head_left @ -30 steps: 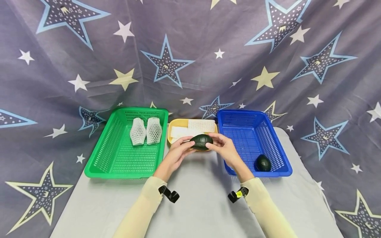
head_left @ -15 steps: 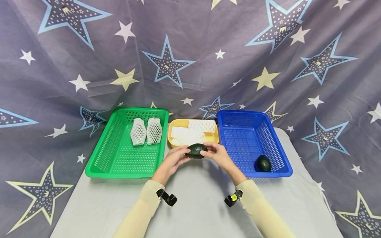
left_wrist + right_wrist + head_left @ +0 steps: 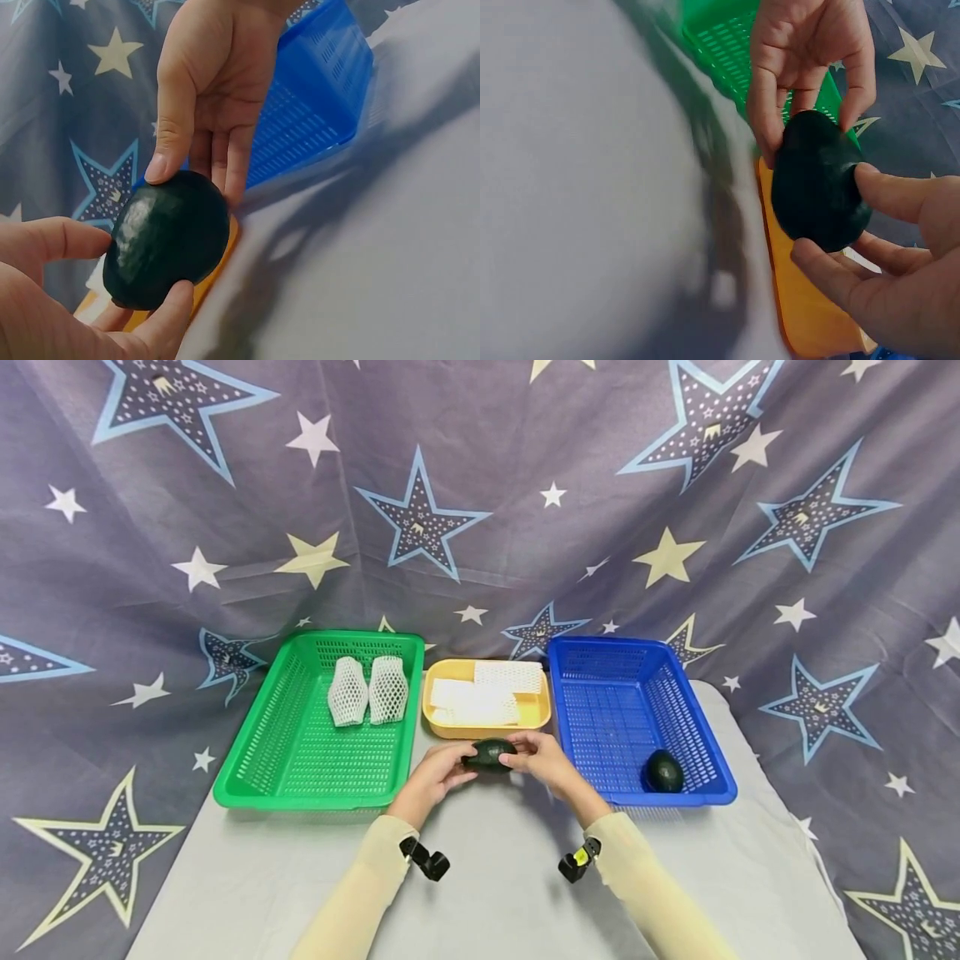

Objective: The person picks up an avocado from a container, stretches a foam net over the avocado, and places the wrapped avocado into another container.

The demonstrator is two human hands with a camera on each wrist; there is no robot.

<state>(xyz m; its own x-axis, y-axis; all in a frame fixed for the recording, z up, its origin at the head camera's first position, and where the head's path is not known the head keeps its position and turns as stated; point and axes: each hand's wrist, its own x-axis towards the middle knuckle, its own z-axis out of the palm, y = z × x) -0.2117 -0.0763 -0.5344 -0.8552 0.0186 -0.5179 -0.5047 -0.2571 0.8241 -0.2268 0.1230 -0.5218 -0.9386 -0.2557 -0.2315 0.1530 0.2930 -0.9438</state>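
Observation:
A dark green avocado [image 3: 489,755] is held between both hands just in front of the yellow tray [image 3: 534,717]. My left hand [image 3: 437,774] pinches its left end; in the left wrist view thumb and fingers lie on either side of the avocado [image 3: 166,241]. From the right, my right hand [image 3: 546,762] pinches the other end, with fingers also around the avocado [image 3: 819,184] in the right wrist view. White foam nets [image 3: 480,703] lie in the yellow tray. Another avocado [image 3: 663,772] sits in the front right corner of the blue basket [image 3: 607,710].
At the left stands a green basket [image 3: 300,760], with two net-wrapped fruits [image 3: 367,692] side by side at its back right. A grey-white cloth [image 3: 495,877] covers the table. Behind it hangs a star-patterned curtain [image 3: 480,568].
Both hands have drawn the avocado toward the body and slightly left, from over the yellow tray's front edge to in front of it. The baskets stay put.

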